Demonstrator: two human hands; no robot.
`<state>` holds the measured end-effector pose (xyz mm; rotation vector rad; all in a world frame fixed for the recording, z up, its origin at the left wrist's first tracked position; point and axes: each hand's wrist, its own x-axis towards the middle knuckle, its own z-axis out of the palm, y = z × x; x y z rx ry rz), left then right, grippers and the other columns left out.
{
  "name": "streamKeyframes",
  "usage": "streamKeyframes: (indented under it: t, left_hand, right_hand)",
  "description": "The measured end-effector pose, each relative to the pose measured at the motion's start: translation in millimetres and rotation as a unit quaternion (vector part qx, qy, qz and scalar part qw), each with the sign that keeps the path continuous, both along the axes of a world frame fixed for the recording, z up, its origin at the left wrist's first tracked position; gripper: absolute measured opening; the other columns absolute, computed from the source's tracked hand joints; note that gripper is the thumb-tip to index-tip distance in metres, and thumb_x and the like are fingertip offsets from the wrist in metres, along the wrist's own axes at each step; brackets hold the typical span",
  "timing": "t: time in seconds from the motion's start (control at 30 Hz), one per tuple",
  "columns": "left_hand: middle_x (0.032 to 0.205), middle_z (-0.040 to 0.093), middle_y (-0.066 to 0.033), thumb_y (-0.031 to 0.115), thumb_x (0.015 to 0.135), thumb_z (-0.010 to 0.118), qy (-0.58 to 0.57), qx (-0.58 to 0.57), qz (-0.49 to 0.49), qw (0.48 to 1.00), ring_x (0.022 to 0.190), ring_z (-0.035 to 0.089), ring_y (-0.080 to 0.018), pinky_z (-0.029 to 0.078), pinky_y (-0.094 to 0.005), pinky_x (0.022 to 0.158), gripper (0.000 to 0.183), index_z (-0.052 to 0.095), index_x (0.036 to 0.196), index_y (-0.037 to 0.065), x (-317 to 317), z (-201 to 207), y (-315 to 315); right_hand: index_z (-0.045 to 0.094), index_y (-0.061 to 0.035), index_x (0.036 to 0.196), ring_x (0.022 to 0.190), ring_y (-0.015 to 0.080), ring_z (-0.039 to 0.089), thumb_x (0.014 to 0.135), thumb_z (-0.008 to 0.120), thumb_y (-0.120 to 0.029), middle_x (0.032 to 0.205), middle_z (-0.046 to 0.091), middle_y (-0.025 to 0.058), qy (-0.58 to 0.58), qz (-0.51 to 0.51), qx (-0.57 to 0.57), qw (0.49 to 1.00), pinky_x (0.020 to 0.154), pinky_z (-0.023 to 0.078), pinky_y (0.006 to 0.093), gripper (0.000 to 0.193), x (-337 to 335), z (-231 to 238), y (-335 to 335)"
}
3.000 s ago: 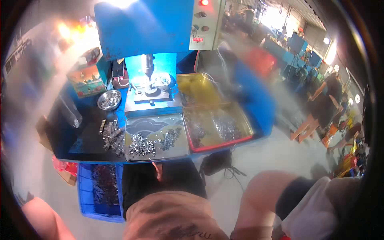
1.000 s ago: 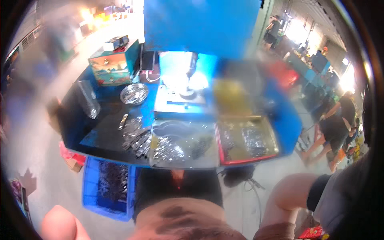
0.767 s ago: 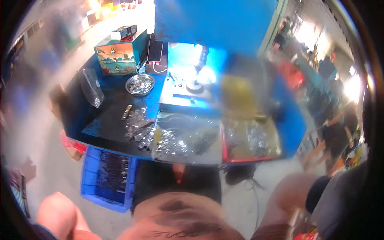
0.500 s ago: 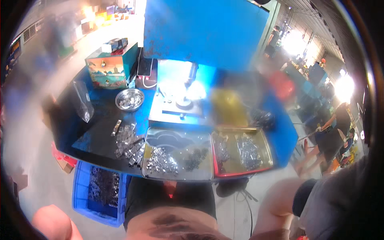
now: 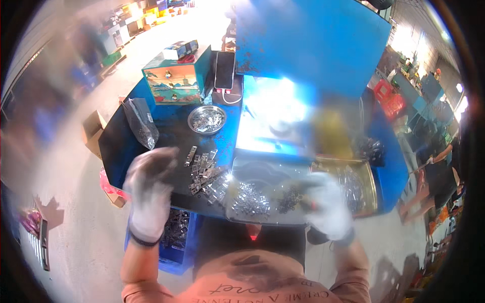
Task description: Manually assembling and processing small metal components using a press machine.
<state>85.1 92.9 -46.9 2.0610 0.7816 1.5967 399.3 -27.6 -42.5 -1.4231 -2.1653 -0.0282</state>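
Observation:
My left hand (image 5: pixel 150 202), in a white work glove with a darkened finger area, hovers by the left front edge of the blue bench, beside a heap of flat metal pieces (image 5: pixel 206 174). My right hand (image 5: pixel 331 207), also gloved, is over the border between a grey metal tray (image 5: pixel 268 169) and a yellowish tray (image 5: pixel 373 177). Motion smears the fingers of both hands, so any small thing in them is hidden. The grey tray carries a pile of small shiny metal parts (image 5: pixel 249 200) and a darker pile (image 5: pixel 289 198).
Behind the trays stands a brightly lit machine (image 5: pixel 278 116) under a blue panel (image 5: pixel 308 45). A round metal bowl (image 5: pixel 207 120), clear bag (image 5: pixel 141 123), small drawer chest (image 5: pixel 174 83) and phone (image 5: pixel 224 70) are on the left. Below is a blue crate (image 5: pixel 172 262). A person (image 5: pixel 439 171) is far right.
Both gloved hands have come into view over the bench front. The view has turned left, so the bench and its things appear farther right.

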Motion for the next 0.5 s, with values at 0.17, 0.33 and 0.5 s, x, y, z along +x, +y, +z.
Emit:
streamKeyframes:
  t: [0.17, 0.33, 0.5]
  left_hand:
    - [0.138, 0.039, -0.0209, 0.036, 0.078, 0.063, 0.436, -0.204, 0.176, 0.858, 0.129, 0.036, -0.0360, 0.034, -0.0401, 0.104, 0.067, 0.043, 0.132, 0.004, 28, -136, 108]
    - [0.148, 0.022, -0.0171, 0.052, 0.081, 0.054, 0.537, -0.271, 0.175, 0.780, 0.137, 0.017, -0.0379, 0.017, -0.0544, 0.108, 0.066, 0.048, 0.129, 0.008, 49, -177, 121]
    - [0.148, 0.025, -0.0165, 0.048, 0.083, 0.053, 0.545, -0.223, 0.101, 0.802, 0.137, 0.019, -0.0373, 0.016, -0.0531, 0.109, 0.062, 0.049, 0.128, 0.006, 47, -185, 102]
  right_hand:
    - [0.061, -0.0089, 0.090, 0.115, 0.0302, 0.047, 0.059, 0.070, -0.015, 0.121, 0.053, 0.0124, -0.079, 0.132, -0.070, 0.986, 0.093, 0.041, 0.0430, 0.033, -43, -95, 50]
    - [0.057, -0.0130, 0.116, 0.127, 0.0308, 0.038, 0.064, 0.069, -0.019, 0.133, 0.044, 0.0134, -0.146, 0.160, -0.137, 0.966, 0.103, 0.030, 0.0491, 0.054, -45, -110, 77]
    - [0.059, -0.0107, 0.111, 0.126, 0.0315, 0.038, 0.064, 0.069, -0.020, 0.134, 0.044, 0.0135, -0.166, 0.158, -0.151, 0.962, 0.103, 0.030, 0.0488, 0.049, -40, -107, 90]
